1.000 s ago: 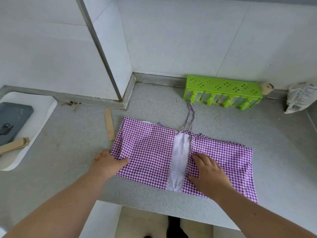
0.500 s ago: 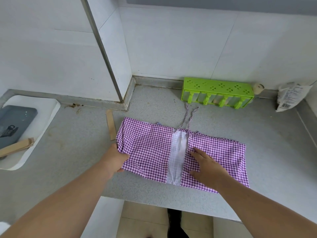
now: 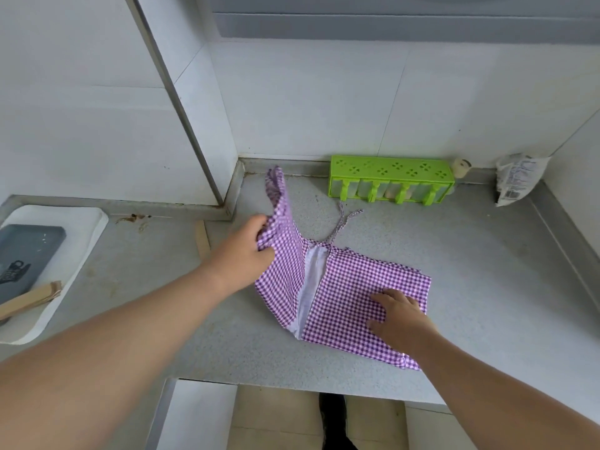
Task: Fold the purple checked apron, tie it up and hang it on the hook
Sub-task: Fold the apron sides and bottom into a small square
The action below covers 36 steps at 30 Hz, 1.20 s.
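Grey speckled desk [image 3: 470, 287] runs into a white-tiled corner, its front edge nearest the viewer; just behind that edge the right hand [image 3: 401, 315] lies flat on the right half of the purple checked apron [image 3: 350, 297], fingers straight and slightly spread, pressing the cloth down; a pale strip of the apron's underside shows along the middle crease; further in, the left hand [image 3: 243, 251] grips the left flap, fingers and thumb clamped on a bunch of fabric, and holds it raised and tilted up off the desk; beyond the crease the thin strings [image 3: 339, 227] trail loose toward the wall; at the back stand a green rack [image 3: 391, 180] and a small white bag [image 3: 516, 180], with a white tray [image 3: 84, 228] off to the left; no hook is in view; the step in hand looks like folding the left flap over onto the right half; to do it well, keep the right palm firm as an anchor, carry the flap across so its edge meets the far edge squarely, keep the strings clear of the fold for tying, then smooth the crease
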Each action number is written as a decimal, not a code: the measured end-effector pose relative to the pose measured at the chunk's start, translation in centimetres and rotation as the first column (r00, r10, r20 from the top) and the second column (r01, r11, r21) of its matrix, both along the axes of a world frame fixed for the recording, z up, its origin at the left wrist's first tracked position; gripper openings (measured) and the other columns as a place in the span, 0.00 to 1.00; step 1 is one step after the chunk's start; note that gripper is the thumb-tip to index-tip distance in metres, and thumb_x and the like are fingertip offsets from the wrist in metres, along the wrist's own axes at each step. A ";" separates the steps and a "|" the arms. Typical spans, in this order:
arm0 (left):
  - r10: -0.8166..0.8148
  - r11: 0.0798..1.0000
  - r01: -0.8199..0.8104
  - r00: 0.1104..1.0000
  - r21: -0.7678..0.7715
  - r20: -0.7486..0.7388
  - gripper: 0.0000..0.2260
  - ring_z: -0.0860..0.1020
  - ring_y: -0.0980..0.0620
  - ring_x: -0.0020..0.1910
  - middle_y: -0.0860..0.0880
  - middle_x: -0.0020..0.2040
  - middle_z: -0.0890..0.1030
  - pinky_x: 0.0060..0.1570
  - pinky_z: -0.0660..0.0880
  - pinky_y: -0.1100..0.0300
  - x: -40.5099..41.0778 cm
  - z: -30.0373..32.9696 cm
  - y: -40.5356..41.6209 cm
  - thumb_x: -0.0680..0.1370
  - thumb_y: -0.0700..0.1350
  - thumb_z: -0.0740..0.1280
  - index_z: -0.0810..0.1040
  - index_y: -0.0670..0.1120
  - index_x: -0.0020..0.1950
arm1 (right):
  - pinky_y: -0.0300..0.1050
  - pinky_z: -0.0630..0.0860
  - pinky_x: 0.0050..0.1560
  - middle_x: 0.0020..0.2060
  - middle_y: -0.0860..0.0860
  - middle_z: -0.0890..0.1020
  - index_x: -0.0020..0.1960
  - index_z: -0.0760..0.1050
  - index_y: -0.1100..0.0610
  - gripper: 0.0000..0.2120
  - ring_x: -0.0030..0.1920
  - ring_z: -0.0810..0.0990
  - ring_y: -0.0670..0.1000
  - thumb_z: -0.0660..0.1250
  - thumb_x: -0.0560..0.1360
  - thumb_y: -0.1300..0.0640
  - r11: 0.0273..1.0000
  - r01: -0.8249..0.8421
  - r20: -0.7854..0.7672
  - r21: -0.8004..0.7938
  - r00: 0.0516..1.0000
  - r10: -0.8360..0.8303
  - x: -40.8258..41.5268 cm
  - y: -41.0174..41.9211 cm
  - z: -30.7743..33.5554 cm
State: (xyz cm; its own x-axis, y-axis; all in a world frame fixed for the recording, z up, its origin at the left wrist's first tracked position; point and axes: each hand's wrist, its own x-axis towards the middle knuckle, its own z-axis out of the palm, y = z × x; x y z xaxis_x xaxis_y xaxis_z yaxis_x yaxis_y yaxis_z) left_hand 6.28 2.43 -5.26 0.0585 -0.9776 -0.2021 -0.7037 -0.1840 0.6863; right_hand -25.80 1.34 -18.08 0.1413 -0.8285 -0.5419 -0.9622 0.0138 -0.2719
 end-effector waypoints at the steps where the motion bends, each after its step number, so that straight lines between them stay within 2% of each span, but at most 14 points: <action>1: -0.090 0.996 0.090 0.995 0.001 0.034 0.13 0.82 0.49 0.44 0.52 0.50 0.82 0.40 0.81 0.50 -1.4 0.4 -0.1 0.83 0.44 0.66 0.70 0.55 0.66 | 0.60 0.60 0.79 0.81 0.44 0.60 0.80 0.64 0.40 0.30 0.81 0.58 0.55 0.68 0.80 0.43 1.000 0.022 0.026 0.013 0.999 -0.023 -0.2 -0.1 0.0; 3: -0.255 0.967 0.256 0.962 0.010 0.099 0.15 0.82 0.49 0.41 0.51 0.49 0.81 0.36 0.79 0.54 -4.2 0.8 -0.4 0.83 0.44 0.67 0.71 0.53 0.69 | 0.57 0.61 0.79 0.80 0.45 0.64 0.77 0.70 0.42 0.24 0.79 0.63 0.54 0.66 0.81 0.46 0.998 0.055 0.074 0.020 0.996 -0.057 -0.6 -0.4 -0.1; 5: -0.430 0.901 0.432 0.882 0.035 0.193 0.19 0.81 0.52 0.45 0.52 0.54 0.81 0.43 0.80 0.54 -6.7 0.8 -0.5 0.82 0.48 0.68 0.70 0.54 0.72 | 0.52 0.67 0.77 0.77 0.47 0.71 0.73 0.77 0.45 0.18 0.75 0.71 0.52 0.64 0.83 0.51 0.997 0.078 0.104 -0.017 0.992 -0.076 -1.0 -0.4 0.0; 8: -0.657 0.753 0.639 0.721 0.155 0.218 0.24 0.79 0.55 0.56 0.56 0.64 0.80 0.56 0.79 0.54 -9.6 -0.2 -0.7 0.81 0.60 0.68 0.65 0.61 0.75 | 0.51 0.78 0.66 0.66 0.49 0.82 0.67 0.80 0.47 0.16 0.62 0.81 0.54 0.58 0.84 0.53 0.983 0.170 0.069 -0.072 0.984 -0.165 -2.2 -0.4 0.3; 10: -0.704 0.708 0.658 0.686 0.255 0.184 0.29 0.76 0.55 0.67 0.58 0.73 0.76 0.66 0.75 0.52 -10.6 -1.3 -0.8 0.79 0.69 0.64 0.62 0.65 0.77 | 0.51 0.79 0.62 0.61 0.52 0.83 0.65 0.77 0.50 0.14 0.58 0.82 0.55 0.58 0.84 0.52 0.970 0.231 -0.012 -0.074 0.972 -0.233 -3.2 -0.5 0.4; 12: -0.717 0.693 0.648 0.665 0.314 0.208 0.29 0.74 0.53 0.72 0.58 0.76 0.73 0.71 0.73 0.49 -11.0 -2.8 -1.2 0.77 0.73 0.59 0.65 0.65 0.76 | 0.52 0.78 0.62 0.59 0.54 0.84 0.62 0.79 0.51 0.15 0.57 0.81 0.58 0.56 0.83 0.53 0.928 0.367 -0.009 -0.064 0.930 -0.368 -4.8 -0.6 -0.2; 15: -0.722 0.691 0.618 0.616 0.374 0.315 0.23 0.75 0.52 0.68 0.57 0.70 0.75 0.68 0.75 0.47 -10.2 -5.0 -1.7 0.81 0.68 0.59 0.76 0.60 0.71 | 0.54 0.80 0.58 0.53 0.55 0.85 0.54 0.80 0.53 0.18 0.49 0.82 0.57 0.51 0.82 0.52 0.821 0.570 0.142 -0.005 0.814 -0.564 -6.3 0.0 -1.0; 18: -0.731 0.681 0.559 0.563 0.473 0.386 0.21 0.70 0.49 0.75 0.55 0.77 0.70 0.73 0.71 0.46 -9.4 -6.5 -2.0 0.82 0.65 0.62 0.78 0.59 0.71 | 0.56 0.80 0.59 0.55 0.50 0.82 0.63 0.74 0.51 0.17 0.52 0.81 0.54 0.56 0.82 0.44 0.768 0.640 0.265 -0.030 0.746 -0.612 -6.8 1.3 -1.1; 20: -0.736 0.671 0.513 0.542 0.535 0.404 0.23 0.64 0.47 0.80 0.53 0.83 0.63 0.77 0.67 0.45 -9.3 -7.2 -2.0 0.82 0.65 0.62 0.75 0.59 0.75 | 0.57 0.74 0.69 0.65 0.51 0.77 0.69 0.70 0.50 0.20 0.64 0.77 0.55 0.62 0.81 0.43 0.807 0.546 0.227 -0.227 0.835 -0.501 -6.7 2.0 -0.9; 22: -0.738 0.666 0.481 0.535 0.570 0.411 0.28 0.59 0.44 0.84 0.51 0.87 0.54 0.80 0.63 0.45 -9.4 -8.0 -2.0 0.82 0.65 0.62 0.68 0.59 0.81 | 0.56 0.64 0.77 0.71 0.50 0.71 0.72 0.69 0.48 0.21 0.72 0.70 0.55 0.64 0.81 0.45 0.851 0.326 0.165 -0.412 0.945 -0.282 -6.3 2.4 -0.6; 25: -0.725 0.672 0.441 0.559 0.595 0.403 0.35 0.51 0.43 0.86 0.50 0.88 0.43 0.83 0.57 0.44 -9.5 -9.5 -1.9 0.81 0.66 0.63 0.56 0.59 0.86 | 0.58 0.54 0.81 0.77 0.48 0.66 0.77 0.65 0.43 0.25 0.79 0.63 0.54 0.57 0.81 0.39 0.912 -0.072 0.031 -0.404 0.995 0.092 -4.8 2.4 -0.4; 27: -0.716 0.674 0.414 0.571 0.612 0.402 0.39 0.49 0.44 0.86 0.51 0.87 0.40 0.83 0.55 0.43 -9.6 -10.7 -1.8 0.81 0.66 0.64 0.50 0.59 0.86 | 0.60 0.48 0.82 0.82 0.48 0.59 0.81 0.58 0.41 0.33 0.82 0.55 0.55 0.50 0.79 0.28 0.924 -0.220 -0.045 -0.313 0.975 0.217 -3.7 2.4 -1.2; 31: -0.729 0.660 0.384 0.534 0.646 0.428 0.48 0.46 0.44 0.86 0.51 0.86 0.34 0.82 0.55 0.43 -9.2 -12.6 -1.5 0.78 0.68 0.67 0.40 0.57 0.87 | 0.58 0.40 0.83 0.84 0.49 0.40 0.84 0.37 0.44 0.48 0.84 0.40 0.53 0.46 0.74 0.20 0.962 -0.243 -0.116 -0.125 0.966 0.229 -4.0 2.9 -4.1; 36: -0.762 0.640 0.396 0.434 0.658 0.480 0.55 0.41 0.43 0.86 0.46 0.84 0.29 0.83 0.48 0.43 -8.5 -14.1 -0.8 0.77 0.66 0.71 0.32 0.53 0.85 | 0.56 0.32 0.80 0.82 0.49 0.31 0.82 0.27 0.44 0.48 0.82 0.32 0.52 0.44 0.75 0.20 0.959 -0.262 -0.141 -0.110 0.959 0.246 -4.8 2.9 -5.5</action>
